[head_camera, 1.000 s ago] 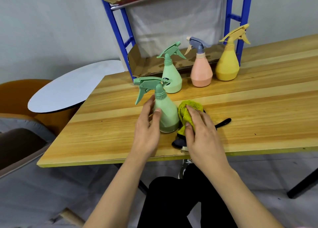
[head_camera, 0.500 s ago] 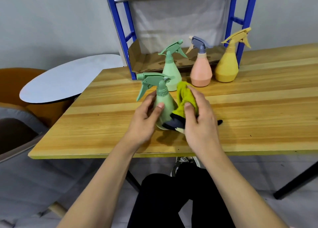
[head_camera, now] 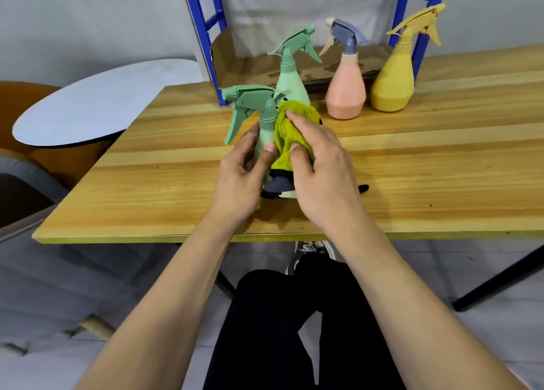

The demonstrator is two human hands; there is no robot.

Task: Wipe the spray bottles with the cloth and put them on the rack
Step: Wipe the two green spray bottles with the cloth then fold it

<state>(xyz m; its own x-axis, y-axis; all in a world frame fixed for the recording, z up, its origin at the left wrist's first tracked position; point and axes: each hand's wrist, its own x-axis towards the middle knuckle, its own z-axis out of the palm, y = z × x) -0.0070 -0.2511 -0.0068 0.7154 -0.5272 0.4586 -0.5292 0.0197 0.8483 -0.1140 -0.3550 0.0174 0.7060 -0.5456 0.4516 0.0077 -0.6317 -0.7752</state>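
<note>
My left hand (head_camera: 240,180) grips a green spray bottle (head_camera: 263,115) by its body, lifted a little off the wooden table (head_camera: 441,165). My right hand (head_camera: 321,171) holds a yellow-green cloth (head_camera: 290,130) pressed against the bottle's right side, up near the neck. A dark part of the cloth hangs below. Behind stand three more bottles: a second green spray bottle (head_camera: 293,68), a pink spray bottle (head_camera: 346,92) with a grey head, and a yellow spray bottle (head_camera: 394,80). The blue rack (head_camera: 203,27) rises at the table's back edge.
Cardboard (head_camera: 250,68) lines the rack's bottom shelf behind the bottles. A round grey-white tabletop (head_camera: 97,110) and an orange chair (head_camera: 20,95) sit to the left. My black-clad legs (head_camera: 294,316) are under the table's front edge.
The green bottle has come up off the table in my left hand. My right hand has slid the cloth from the bottle's base up to its neck.
</note>
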